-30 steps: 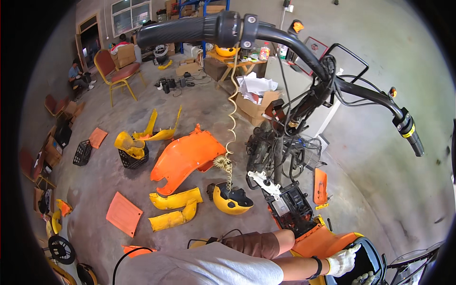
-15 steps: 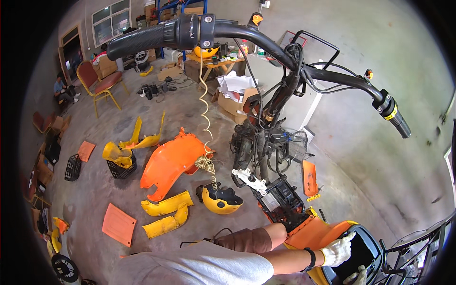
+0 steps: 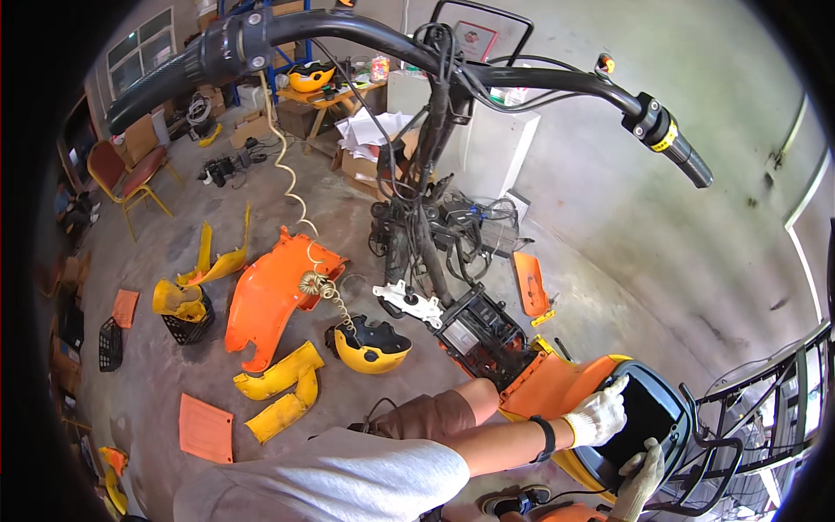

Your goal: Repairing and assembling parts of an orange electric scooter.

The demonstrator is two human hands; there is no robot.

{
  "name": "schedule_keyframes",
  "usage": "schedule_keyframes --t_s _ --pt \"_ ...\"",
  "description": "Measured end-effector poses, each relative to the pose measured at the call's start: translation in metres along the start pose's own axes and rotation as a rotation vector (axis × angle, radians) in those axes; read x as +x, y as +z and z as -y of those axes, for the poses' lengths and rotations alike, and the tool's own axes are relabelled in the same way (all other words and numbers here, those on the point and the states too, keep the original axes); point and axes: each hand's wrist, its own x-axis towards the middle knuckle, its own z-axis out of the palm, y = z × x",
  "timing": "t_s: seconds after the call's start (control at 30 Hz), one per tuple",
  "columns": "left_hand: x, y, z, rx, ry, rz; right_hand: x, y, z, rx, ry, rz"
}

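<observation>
A dark storage bin (image 3: pixel 668 393) with a grey-blue rim sits in the orange and yellow seat body (image 3: pixel 564 389) of a stripped scooter, at the lower right. My left hand (image 3: pixel 598 416), in a white knit glove and with a black band at the wrist, lies on the bin's left rim; its fingers hook over the edge and the index finger points forward. On the near rim is my right hand (image 3: pixel 642 477), gloved too, fingers bent over the edge. Both hands seem closed on the bin, though parts of the fingers are hidden.
The scooter's handlebar (image 3: pixel 365 28) crosses the top, above the bare frame and wiring (image 3: pixel 426 235). A black rear rack (image 3: pixel 765 400) stands right of the bin. Orange panels (image 3: pixel 277 283), yellow trim (image 3: pixel 283 391) and a yellow helmet (image 3: pixel 372 348) lie on the floor at left.
My view has shifted, so the scooter and floor parts sit further left and higher in the picture. More of my right hand shows; both hands keep to the bin's rim.
</observation>
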Motion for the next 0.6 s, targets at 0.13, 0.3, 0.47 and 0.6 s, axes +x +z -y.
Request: schedule_keyframes --t_s 0.13,0.3,0.47,0.6 --pt "0.001 -0.002 0.001 -0.015 0.004 -0.008 -0.004 0.004 0.005 0.048 -0.031 0.013" --pt "0.0 -0.002 0.003 -0.024 0.011 -0.011 -0.007 0.011 0.011 0.026 -0.022 -0.047" --pt "0.001 -0.002 0.004 -0.033 0.026 -0.005 -0.011 0.017 0.012 -0.015 -0.049 -0.087" --pt "0.001 0.002 0.005 -0.062 0.036 -0.041 -0.01 0.025 0.011 -0.108 -0.048 -0.157"
